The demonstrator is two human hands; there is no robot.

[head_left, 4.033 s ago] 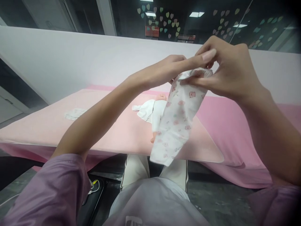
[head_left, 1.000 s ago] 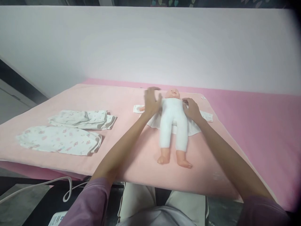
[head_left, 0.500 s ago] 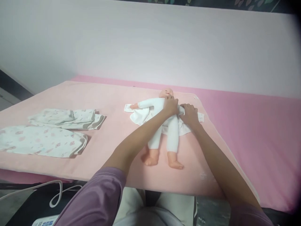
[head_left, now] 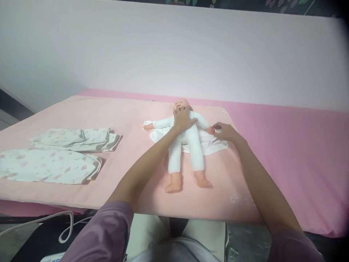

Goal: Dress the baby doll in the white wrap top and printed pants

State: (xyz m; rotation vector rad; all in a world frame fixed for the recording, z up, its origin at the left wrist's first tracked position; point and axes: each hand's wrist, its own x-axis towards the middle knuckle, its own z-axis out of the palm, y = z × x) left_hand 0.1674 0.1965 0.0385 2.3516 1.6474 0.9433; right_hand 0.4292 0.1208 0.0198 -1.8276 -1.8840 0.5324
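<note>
A baby doll (head_left: 188,145) in a white body lies on its back on the pink mat (head_left: 131,120), head away from me, arms spread. Under it lies an open white garment (head_left: 215,145). My left hand (head_left: 183,119) rests flat on the doll's chest just below its chin, fingers apart. My right hand (head_left: 224,131) pinches the garment's sleeve at the doll's arm on the right side.
Two folded printed baby garments lie at the mat's left: one with grey trim (head_left: 81,137) behind, one with pink print (head_left: 49,165) in front. A white wall rises behind the table. A white cable (head_left: 54,222) loops on the floor at lower left.
My left hand slid up from the doll's belly to its chest. My right hand moved outward along the sleeve, and the doll's arm on the right now lies stretched out.
</note>
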